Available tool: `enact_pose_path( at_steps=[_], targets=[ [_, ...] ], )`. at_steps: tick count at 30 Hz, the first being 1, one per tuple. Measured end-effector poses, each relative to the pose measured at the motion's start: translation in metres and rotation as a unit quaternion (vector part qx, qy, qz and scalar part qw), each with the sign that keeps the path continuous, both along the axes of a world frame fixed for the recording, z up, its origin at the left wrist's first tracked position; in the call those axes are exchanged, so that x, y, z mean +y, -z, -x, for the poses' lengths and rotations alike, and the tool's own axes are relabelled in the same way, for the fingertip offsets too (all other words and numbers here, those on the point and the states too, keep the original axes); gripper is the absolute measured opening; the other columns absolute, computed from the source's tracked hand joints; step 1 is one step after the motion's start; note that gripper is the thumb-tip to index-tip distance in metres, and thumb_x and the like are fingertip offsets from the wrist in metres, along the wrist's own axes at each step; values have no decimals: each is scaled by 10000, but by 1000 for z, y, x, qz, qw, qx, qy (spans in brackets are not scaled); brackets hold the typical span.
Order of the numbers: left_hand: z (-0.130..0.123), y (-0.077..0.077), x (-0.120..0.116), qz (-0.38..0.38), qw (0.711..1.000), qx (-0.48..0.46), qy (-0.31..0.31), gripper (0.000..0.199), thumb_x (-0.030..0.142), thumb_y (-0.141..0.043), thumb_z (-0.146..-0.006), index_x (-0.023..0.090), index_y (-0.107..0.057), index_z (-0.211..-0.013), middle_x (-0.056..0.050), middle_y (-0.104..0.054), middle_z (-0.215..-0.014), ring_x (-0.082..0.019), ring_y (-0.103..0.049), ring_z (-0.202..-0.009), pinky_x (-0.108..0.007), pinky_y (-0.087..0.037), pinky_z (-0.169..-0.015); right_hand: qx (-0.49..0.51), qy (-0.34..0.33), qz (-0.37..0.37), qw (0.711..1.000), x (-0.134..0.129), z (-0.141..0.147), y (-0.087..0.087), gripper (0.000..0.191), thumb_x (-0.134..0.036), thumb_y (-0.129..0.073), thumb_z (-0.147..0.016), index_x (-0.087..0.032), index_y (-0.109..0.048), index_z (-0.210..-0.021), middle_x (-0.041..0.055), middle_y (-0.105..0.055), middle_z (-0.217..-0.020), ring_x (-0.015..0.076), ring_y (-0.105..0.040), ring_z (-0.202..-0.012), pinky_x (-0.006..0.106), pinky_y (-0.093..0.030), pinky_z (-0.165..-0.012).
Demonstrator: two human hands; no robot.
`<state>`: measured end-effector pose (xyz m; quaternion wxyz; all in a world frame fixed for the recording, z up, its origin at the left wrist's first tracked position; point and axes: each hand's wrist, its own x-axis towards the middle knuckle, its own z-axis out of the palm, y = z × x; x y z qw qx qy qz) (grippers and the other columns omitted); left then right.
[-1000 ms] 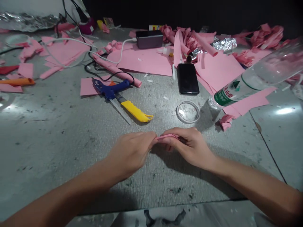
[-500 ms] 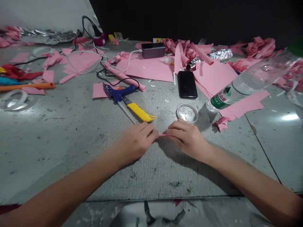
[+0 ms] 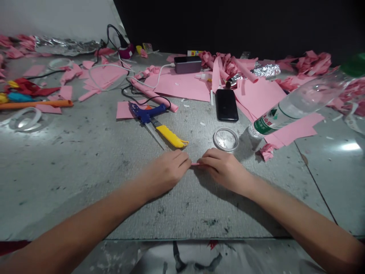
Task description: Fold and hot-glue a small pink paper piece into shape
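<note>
Your left hand point(image 3: 169, 171) and right hand point(image 3: 225, 167) both have their fingers curled closed, pinching a thin strip of pink paper point(image 3: 195, 164) between them, low over the table point(image 3: 94, 156). From your hands back to the near edge point(image 3: 199, 239) you have a good stretch of grey tabletop, and more out to your left. Ahead it is tighter: the yellow handle point(image 3: 172, 137) lies just beyond your left knuckles, the tape ring point(image 3: 215, 141) just beyond your right fingers, and the phone point(image 3: 227, 105) farther off. The bottle point(image 3: 273, 120) is out to the right, near a dark seam point(image 3: 316, 183) in the top.

You see only a short piece of the paper; your fingers hide the rest, and you cannot tell whether it touches the table. Your thumbs barely show. The green cap point(image 3: 353, 66) is cut off at the right, and the yellow handle's far end is hard to make out by the blue glue gun point(image 3: 149, 113)
</note>
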<state>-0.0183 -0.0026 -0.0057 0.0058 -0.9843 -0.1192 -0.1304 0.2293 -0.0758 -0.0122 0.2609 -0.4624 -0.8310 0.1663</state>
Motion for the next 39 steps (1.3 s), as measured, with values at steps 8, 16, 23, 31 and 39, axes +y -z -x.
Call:
enact_pose_path(
  at_steps=[8, 16, 23, 31, 39],
  targets=[
    [-6, -1, -7, 141, 989, 9, -51, 411, 340, -334, -1189, 179, -624, -947, -35, -694, -795, -203, -629, -699, -335, -416, -646, 157, 26, 137, 978, -4, 6, -18, 269, -307, -640, -1108, -167, -805, -947, 46, -735, -868, 141, -653, -754, 274, -467, -686],
    [-2, 0, -6, 170, 981, 63, -60, 323, 298, -398, -1168, 181, -623, -968, -47, -719, -791, -221, -664, -695, -336, -349, -622, 173, 59, 258, 949, -3, 7, -24, 353, -446, -703, -1063, -160, -822, -895, 35, -744, -773, 146, -623, -690, 282, -441, -643],
    [-2, -9, -9, 203, 969, 106, -98, 403, 360, -328, -1185, 175, -615, -970, -61, -743, -821, -222, -667, -692, -332, -300, -604, 237, 66, 335, 909, -5, 14, -27, 431, -558, -654, -1063, -163, -793, -958, -7, -673, -677, 121, -542, -579, 264, -412, -565],
    [2, -9, 2, 235, 964, 54, -111, 463, 410, -287, -1188, 183, -630, -974, -37, -689, -785, -196, -598, -650, -326, -313, -612, 222, 70, 258, 938, -4, -5, -23, 417, -510, -628, -1085, -157, -767, -911, -4, -642, -674, 127, -506, -605, 279, -387, -577],
    [4, -11, 4, 227, 972, -23, -62, 409, 298, -338, -1166, 177, -620, -896, -34, -652, -808, -189, -586, -733, -320, -414, -710, 275, 84, 312, 905, -4, 2, -25, 401, -545, -706, -1026, -159, -777, -939, 4, -685, -684, 118, -513, -570, 262, -377, -540]
  ],
)
